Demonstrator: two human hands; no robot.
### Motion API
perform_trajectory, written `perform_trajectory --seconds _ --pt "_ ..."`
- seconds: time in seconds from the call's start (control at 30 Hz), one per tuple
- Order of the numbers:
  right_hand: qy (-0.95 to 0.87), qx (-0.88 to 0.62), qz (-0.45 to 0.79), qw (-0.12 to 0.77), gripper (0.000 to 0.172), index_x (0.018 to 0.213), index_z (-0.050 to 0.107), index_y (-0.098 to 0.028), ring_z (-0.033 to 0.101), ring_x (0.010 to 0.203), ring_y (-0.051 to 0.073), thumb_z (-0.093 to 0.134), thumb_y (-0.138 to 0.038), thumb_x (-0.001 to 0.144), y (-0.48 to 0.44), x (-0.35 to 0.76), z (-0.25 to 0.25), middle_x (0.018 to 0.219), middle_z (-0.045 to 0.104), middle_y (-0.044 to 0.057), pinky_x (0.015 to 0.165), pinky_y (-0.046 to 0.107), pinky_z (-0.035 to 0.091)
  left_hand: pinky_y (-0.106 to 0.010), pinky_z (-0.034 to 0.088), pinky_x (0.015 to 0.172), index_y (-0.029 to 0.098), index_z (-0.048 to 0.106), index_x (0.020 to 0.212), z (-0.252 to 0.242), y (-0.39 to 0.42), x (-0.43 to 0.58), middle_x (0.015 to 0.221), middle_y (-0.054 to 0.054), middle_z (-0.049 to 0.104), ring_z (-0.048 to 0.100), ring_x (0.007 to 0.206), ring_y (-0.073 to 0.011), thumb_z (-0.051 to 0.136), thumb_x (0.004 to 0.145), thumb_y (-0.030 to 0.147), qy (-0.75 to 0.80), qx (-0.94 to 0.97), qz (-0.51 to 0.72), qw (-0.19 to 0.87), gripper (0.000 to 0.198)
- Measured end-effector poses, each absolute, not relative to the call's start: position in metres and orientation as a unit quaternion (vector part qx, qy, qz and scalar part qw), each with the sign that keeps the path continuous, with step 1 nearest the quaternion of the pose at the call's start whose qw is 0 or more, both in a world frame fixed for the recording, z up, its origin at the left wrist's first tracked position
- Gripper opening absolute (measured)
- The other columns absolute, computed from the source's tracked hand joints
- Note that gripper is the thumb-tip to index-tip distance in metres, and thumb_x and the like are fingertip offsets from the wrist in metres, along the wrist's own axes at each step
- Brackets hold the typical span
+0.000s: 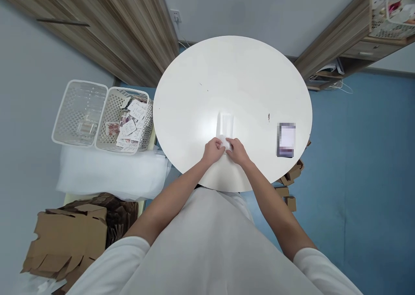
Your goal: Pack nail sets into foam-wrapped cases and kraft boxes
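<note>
On the white round table (pixel 233 74), close to its near edge, lies a thin, whitish, translucent sheet (pixel 226 121) with a rectangular outline showing in it. My left hand (pixel 214 150) pinches the sheet's near end from the left, fingers curled. From the right, my right hand (pixel 237 151) grips the same end with bent fingers. Between the two hands the material looks bunched or folded over. Whether something is wrapped inside I cannot tell.
A phone-like object (pixel 286 140), pixelated, lies at the table's right. Left of the table stand a white basket of printed packets (pixel 112 100) and a basket of see-through plastic boxes (pixel 61 113). White sheets (pixel 110 171), flat cardboard boxes (pixel 68 230) and small cartons (pixel 291 203) lie lower.
</note>
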State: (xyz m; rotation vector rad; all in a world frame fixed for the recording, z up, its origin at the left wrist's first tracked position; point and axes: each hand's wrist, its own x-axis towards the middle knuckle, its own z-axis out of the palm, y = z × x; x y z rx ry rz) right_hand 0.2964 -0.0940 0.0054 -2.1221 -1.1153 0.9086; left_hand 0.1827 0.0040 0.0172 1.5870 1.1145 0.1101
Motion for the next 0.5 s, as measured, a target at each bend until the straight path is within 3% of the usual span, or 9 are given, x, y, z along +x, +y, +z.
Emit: perform_trajectory --seconds 0.13,0.3,0.4,0.5 --pt "-0.42 -0.78 0.347 0.306 0.045 0.117 0.049 -0.022 0.05 0.074 0.017 0.05 -0.021 0.073 -0.093 0.294 0.01 0.083 0.049 0.003 0.071 0.036 0.048 -0.025 0.041 0.057 0.02 0.056 0.077 0.021 -0.006 0.197 0.061 0.003 0.053 0.05 0.059 -0.0124 0.054 0.074 0.029 0.433 0.729 0.005 0.53 0.01" --pt "-0.389 -0.784 0.335 0.35 0.044 0.116 0.048 -0.022 0.05 0.076 0.017 0.053 -0.03 0.073 -0.094 0.289 0.005 0.088 0.052 0.004 0.072 0.035 0.048 -0.026 0.043 0.071 0.02 0.063 0.074 0.024 0.003 0.194 0.077 -0.002 0.059 0.054 0.083 -0.0165 0.033 0.084 0.032 0.379 0.756 -0.019 0.533 0.034" --pt "-0.37 -0.805 0.312 0.343 0.04 0.114 0.048 -0.02 0.051 0.076 0.017 0.048 -0.024 0.074 -0.092 0.284 0.0 0.087 0.052 0.005 0.072 0.036 0.048 -0.028 0.043 0.077 0.02 0.065 0.083 0.023 0.009 0.19 0.085 -0.003 0.058 0.054 0.089 -0.0171 0.03 0.085 0.029 0.358 0.775 -0.046 0.519 0.036" --pt "-0.365 -0.819 0.293 0.331 0.047 0.119 0.043 -0.019 0.052 0.082 0.019 0.046 -0.019 0.073 -0.091 0.28 -0.002 0.094 0.052 0.007 0.071 0.037 0.049 -0.033 0.042 0.082 0.02 0.063 0.095 0.02 0.008 0.187 0.093 -0.006 0.054 0.052 0.093 -0.0193 0.036 0.081 0.023 0.316 0.831 -0.037 0.456 0.03"
